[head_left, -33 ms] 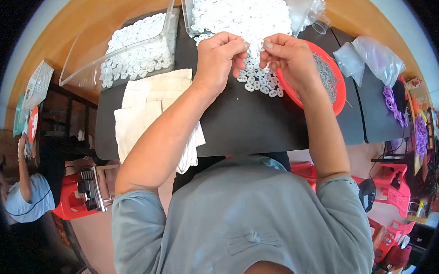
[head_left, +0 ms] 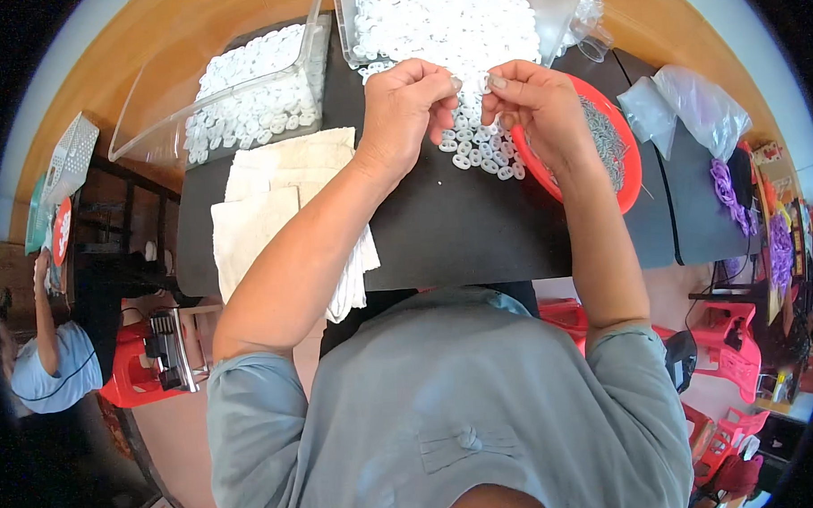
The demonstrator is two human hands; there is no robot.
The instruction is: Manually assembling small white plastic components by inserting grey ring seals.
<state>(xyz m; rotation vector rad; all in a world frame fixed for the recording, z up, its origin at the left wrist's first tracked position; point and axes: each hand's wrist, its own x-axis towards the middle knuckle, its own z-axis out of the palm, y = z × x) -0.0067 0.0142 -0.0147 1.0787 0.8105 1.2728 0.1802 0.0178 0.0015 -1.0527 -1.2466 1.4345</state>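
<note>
Above a loose pile of small white oval plastic pieces with holes (head_left: 483, 150), my two hands face each other, fingertips a little apart. My left hand (head_left: 408, 109) is closed in a pinch of thumb and forefinger; whatever sits between them is too small to make out. Thumb and fingers of my right hand (head_left: 545, 108) pinch what looks like one of the white oval pieces, mostly covered by the fingertips. Under my right wrist stands a red round basin (head_left: 630, 170) holding many thin grey metal pieces (head_left: 602, 140), probably screws or pins.
A clear bin (head_left: 346, 28) heaped with white pieces stands behind the pile. Another clear bin (head_left: 164, 116) with white pieces is at the left, beside folded cream cloths (head_left: 253, 223). Plastic bags (head_left: 701, 109) lie on the dark table (head_left: 478, 238) at right. A co-worker (head_left: 57, 365) sits far left.
</note>
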